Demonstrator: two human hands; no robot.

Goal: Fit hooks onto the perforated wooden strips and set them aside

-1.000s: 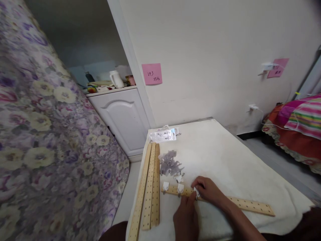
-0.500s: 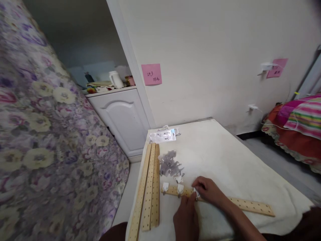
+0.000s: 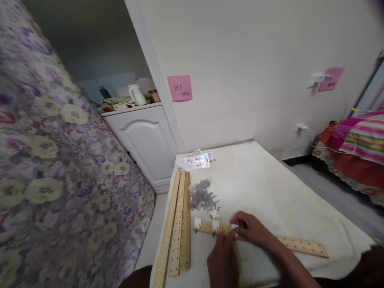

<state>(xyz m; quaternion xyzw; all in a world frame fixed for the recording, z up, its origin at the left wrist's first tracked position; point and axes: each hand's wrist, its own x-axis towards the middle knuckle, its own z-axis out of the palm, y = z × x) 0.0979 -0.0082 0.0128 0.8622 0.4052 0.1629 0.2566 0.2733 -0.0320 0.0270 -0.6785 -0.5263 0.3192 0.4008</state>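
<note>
A perforated wooden strip [image 3: 301, 245] lies crosswise on the cloth-covered table. Two white hooks sit on its left part: one hook [image 3: 197, 224] at the end and another hook [image 3: 215, 227] a little further right. Between my hands is a third white hook [image 3: 234, 227], partly covered by fingers. My right hand [image 3: 253, 231] has its thumb and curled fingers closed at the upper edge of this hook. From below, my left hand [image 3: 223, 256] has thumb and forefinger closed at its lower part, against the strip. Just above the strip lies a loose white hook [image 3: 214, 213].
A pile of small greyish pieces [image 3: 203, 195] lies behind the strip. Several perforated wooden strips [image 3: 181, 224] run along the table's left side. Clear hook packages [image 3: 194, 162] lie at the far edge. A floral curtain [image 3: 60, 160] hangs at left; a bed [image 3: 357, 156] stands at right.
Both hands stay almost in place at the third hook. The right fingers have shifted slightly, and more of the hook's white top shows. The view has moved a little.
</note>
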